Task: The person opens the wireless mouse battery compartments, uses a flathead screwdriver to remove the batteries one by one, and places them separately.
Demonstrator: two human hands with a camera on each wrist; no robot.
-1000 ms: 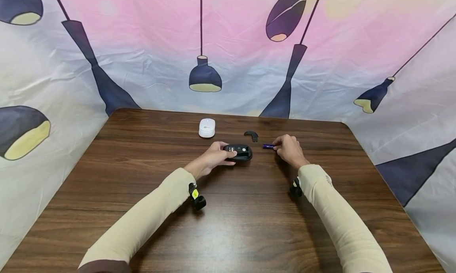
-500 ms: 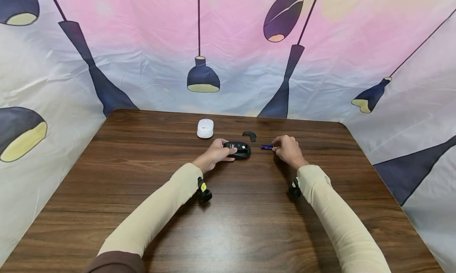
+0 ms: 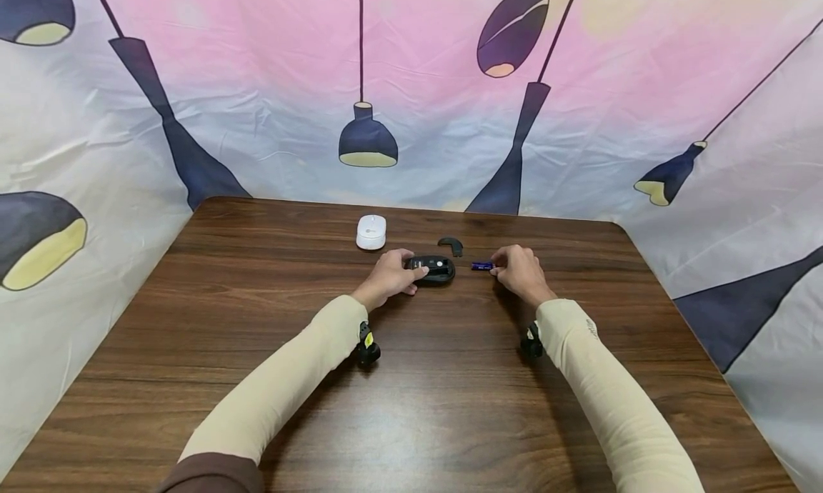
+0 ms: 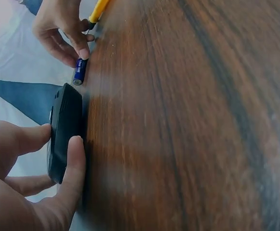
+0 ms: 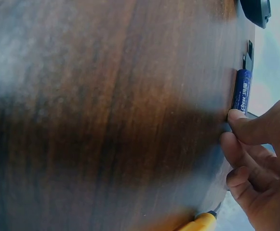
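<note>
Spreading wide toward the near side, the worktop gives plenty of room for moving; its left and right edges are well apart from the work. The far edge runs just behind the white mouse and the curved black cover, with a printed cloth hanging beyond. A short gap separates the black mouse from the blue battery, and the cover lies on the far side near that gap. The left hand reaches in from the near left, its grip clasping the left end of the black mouse, thumb on the upturned underside. Coming from the near right, the right hand has its grip pinching the battery's right end, other fingers bent; the battery points toward the black mouse.
</note>
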